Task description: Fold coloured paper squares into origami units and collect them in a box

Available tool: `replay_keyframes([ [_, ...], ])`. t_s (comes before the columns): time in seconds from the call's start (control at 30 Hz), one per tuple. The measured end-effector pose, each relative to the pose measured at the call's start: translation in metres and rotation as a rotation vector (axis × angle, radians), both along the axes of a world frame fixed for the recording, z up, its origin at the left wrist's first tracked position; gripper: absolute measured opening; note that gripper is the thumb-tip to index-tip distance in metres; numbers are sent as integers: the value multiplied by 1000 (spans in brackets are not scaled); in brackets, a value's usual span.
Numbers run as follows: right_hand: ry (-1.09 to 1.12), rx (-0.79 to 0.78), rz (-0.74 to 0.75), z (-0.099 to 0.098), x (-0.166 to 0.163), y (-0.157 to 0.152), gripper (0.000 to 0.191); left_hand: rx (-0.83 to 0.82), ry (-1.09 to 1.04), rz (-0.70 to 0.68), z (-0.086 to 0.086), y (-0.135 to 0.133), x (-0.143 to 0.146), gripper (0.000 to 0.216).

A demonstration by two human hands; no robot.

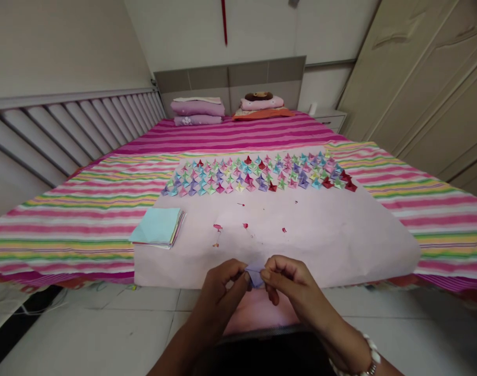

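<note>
Purple paper (256, 275), one piece, partly folded, is held just above the near edge of the pale sheet (320, 230), pinched closed between thumb and fingers of both the left hand (228, 287) and the right hand (289, 277). One stack of paper squares (155, 228), light blue on top, overlaps the sheet's left edge. Folded pieces (248, 179), too many to count surely, fill rows along its far edge. One bedside cabinet (331, 119) stands by the bed's far right corner, contents hidden.

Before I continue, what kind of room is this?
Most likely a bedroom: there's a bed with a striped sheet, a headboard and folded bedding.
</note>
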State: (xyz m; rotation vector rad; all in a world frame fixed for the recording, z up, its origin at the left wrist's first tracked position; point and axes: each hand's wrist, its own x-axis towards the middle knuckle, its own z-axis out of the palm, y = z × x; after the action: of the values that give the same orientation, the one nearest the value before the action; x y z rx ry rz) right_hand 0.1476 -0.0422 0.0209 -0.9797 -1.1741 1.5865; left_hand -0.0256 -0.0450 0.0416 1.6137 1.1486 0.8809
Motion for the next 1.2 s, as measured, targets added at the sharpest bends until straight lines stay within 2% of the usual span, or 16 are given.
replay_keyframes([
  [0.1,-6,-14,20,0,0,0,33,46,60,-38,2,1,-3,25],
  [0.2,-9,-6,25,-1,-1,0,32,51,14,-32,-1,3,-3,24],
  [0.33,-11,16,3,-1,-1,1,33,-159,-195,37,-13,6,1,25],
  [0.4,-13,17,4,-1,0,2,33,-278,-311,24,-18,8,2,24],
  [0.47,-17,14,13,-2,1,3,34,-323,-363,-18,-20,9,2,26],
  [0.6,-47,19,35,0,2,4,35,-246,-308,-71,-17,11,0,38],
  [0.77,-85,56,87,3,3,2,35,-344,-317,-108,-15,14,-1,26],
  [0.9,-105,75,112,1,6,3,33,-301,-299,-157,-17,13,-2,26],
  [1.2,-107,80,137,-1,6,8,36,-279,-290,-111,-18,13,4,26],
])
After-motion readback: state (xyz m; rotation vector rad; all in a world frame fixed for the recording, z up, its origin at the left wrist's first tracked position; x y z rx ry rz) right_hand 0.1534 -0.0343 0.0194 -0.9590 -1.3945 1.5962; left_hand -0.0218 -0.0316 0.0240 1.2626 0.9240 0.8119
